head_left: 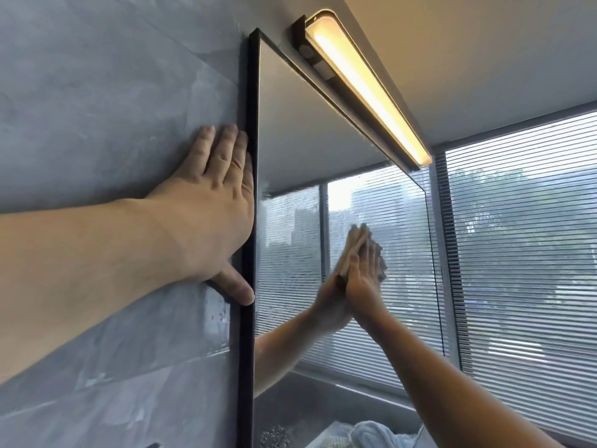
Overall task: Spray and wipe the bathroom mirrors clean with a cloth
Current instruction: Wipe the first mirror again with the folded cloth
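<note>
1. Tan cloth lies centre-right of the frame, pressed between the mirror and the straight, close-set fingers of the right hand.
2. Left hand, fingers straight and thumb spread, lies flat on the grey wall at centre left.

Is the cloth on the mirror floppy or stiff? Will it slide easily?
Probably floppy: the cloth lies thin and flat under the right hand, pressed against the mirror. It likely slides easily, since the glass looks misted with droplets. It seems light, because a flat hand alone pins it up.
</note>
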`<action>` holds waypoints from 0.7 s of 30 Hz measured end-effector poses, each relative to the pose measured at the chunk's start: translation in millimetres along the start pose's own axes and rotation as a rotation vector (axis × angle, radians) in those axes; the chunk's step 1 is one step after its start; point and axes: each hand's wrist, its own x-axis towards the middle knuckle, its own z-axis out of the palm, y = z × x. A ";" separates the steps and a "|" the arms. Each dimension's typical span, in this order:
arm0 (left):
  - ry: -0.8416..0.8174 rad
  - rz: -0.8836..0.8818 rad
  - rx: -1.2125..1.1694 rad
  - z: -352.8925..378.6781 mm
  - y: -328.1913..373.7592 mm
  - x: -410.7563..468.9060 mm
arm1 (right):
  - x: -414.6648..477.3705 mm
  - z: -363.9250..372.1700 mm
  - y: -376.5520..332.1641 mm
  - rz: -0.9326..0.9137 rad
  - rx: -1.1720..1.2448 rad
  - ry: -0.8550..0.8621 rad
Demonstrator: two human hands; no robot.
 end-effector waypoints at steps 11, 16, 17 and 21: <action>0.031 0.018 -0.017 -2.9 -1.7 -7.5 | -58.6 -16.5 -145.5 -0.657 -0.130 -0.204; -0.022 0.033 -0.014 -7.5 -7.6 -7.8 | -49.7 -21.1 -158.6 -0.648 -0.094 -0.222; -0.027 0.037 -0.014 -7.7 -8.5 -8.4 | -44.3 -22.1 -164.5 -0.655 -0.090 -0.226; -0.009 0.056 -0.003 -6.8 -10.9 -10.5 | -27.0 -23.5 -179.5 -0.672 -0.077 -0.210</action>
